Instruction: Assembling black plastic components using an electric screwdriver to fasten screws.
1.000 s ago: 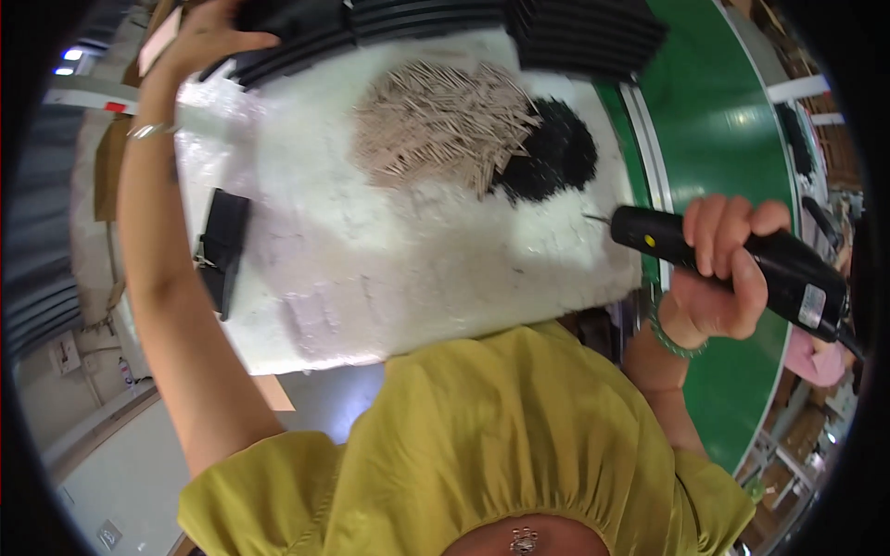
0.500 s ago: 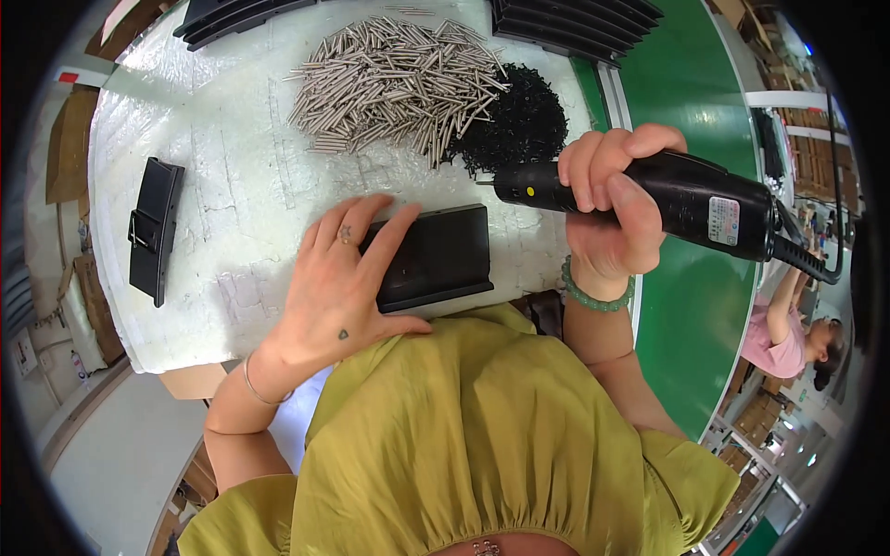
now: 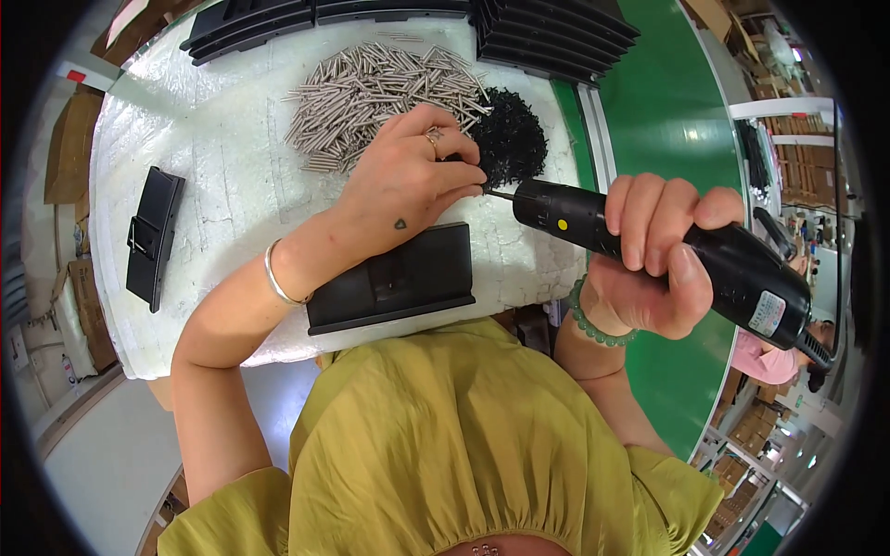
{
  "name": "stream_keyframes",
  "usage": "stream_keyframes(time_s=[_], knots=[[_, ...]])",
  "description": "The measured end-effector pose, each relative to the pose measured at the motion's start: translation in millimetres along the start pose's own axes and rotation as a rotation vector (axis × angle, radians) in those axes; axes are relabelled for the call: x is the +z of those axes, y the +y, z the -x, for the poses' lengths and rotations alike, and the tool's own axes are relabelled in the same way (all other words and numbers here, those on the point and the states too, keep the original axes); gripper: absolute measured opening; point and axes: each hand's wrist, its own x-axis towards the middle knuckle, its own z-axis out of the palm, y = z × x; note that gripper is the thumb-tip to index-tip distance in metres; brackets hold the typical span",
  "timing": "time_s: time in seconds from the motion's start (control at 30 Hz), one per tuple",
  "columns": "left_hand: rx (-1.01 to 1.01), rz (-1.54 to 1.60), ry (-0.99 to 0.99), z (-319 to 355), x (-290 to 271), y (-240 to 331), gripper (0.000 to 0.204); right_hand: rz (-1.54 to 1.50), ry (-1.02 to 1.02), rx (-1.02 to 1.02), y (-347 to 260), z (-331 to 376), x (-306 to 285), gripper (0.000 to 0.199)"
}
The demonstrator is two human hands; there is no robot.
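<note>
My right hand (image 3: pixel 663 241) is wrapped round a black electric screwdriver (image 3: pixel 575 218), its thin bit pointing left. Closed in a pinch, my left hand (image 3: pixel 394 190) meets the tip of that bit. Whatever its fingers hold is too small and hidden to make out, though something dark shows between them. Just beyond the fingertips lies a heap of small black screws (image 3: pixel 514 139). The pile of silver metal pins (image 3: pixel 343 97) is behind my left hand and partly covered by it. Below my left wrist, a black rectangular plastic part (image 3: pixel 422 273) rests on the white padded surface, touched by neither set of fingers.
A similar black part with a metal pin (image 3: pixel 153 239) lies at the left of the white padded surface (image 3: pixel 222 213). Stacked black parts (image 3: pixel 556 42) line the far side. A green table (image 3: pixel 667 139) is on the right; a person in pink (image 3: pixel 765 360) is beyond it.
My left hand has left the black plastic part, moved up and right, and closed in a pinch at the bit. The screwdriver has shifted right and slightly down. The plastic part sits further left.
</note>
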Motion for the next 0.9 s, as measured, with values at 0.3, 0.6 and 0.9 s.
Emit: stream_keyframes(time_s=[0.3,0.6,0.9], knots=[[-0.073,0.112,0.08,-3,-2,6,0.01,-0.014,-0.036,-0.075,-2,-3,-1,0.033],[0.016,0.039,0.073,1,2,7,0.013,0.103,0.023,-0.048,-4,-3,22,0.022],[-0.026,0.032,0.067,2,6,-4,0.015,0.09,0.025,-0.134,7,-3,11,0.026]])
